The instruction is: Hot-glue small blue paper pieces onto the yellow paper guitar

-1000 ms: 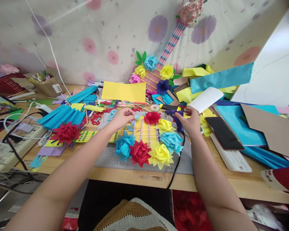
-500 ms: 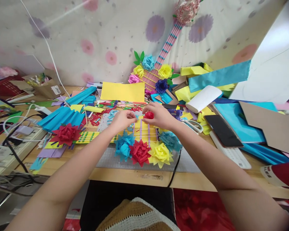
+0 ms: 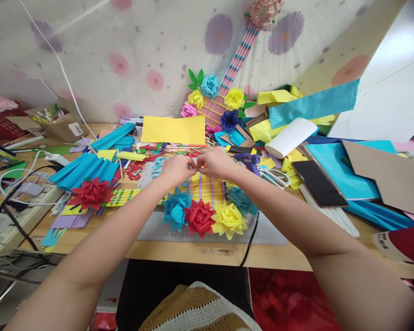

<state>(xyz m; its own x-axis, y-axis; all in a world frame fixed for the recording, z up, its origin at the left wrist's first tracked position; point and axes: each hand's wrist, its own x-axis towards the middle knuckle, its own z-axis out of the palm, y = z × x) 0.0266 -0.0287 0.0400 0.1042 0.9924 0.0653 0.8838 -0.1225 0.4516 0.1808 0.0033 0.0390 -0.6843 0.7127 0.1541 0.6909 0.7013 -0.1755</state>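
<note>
Just under the fingertips lies a yellow paper guitar [image 3: 207, 189], its body crossed by purple strips [image 3: 212, 191] and thin strings, its neck running off to the left of the fingers, dashed with green. Nearer the person than the fingers, spiky paper blooms line its edge: a blue flower [image 3: 177, 209], a red flower [image 3: 199, 218] and a yellow flower [image 3: 229, 219]; another red one [image 3: 92, 193] sits at the neck's end. The left hand [image 3: 177, 169] and right hand [image 3: 215, 163] come together over the body's far side, fingers drawn in narrow, tips nearly meeting; from where I stand, I cannot tell whether they pinch some small piece. Below the fingers, a grey mat [image 3: 269, 235] covers part of a wooden table [image 3: 179, 250]. To their right lie a glue gun [image 3: 248, 158], scissors [image 3: 274, 177] and a phone [image 3: 319, 184]. Beyond them, past a yellow sheet [image 3: 173, 129] among scraps, a pink guitar [image 3: 239, 57] slants before a flower-printed wall covering [image 3: 155, 80].
</note>
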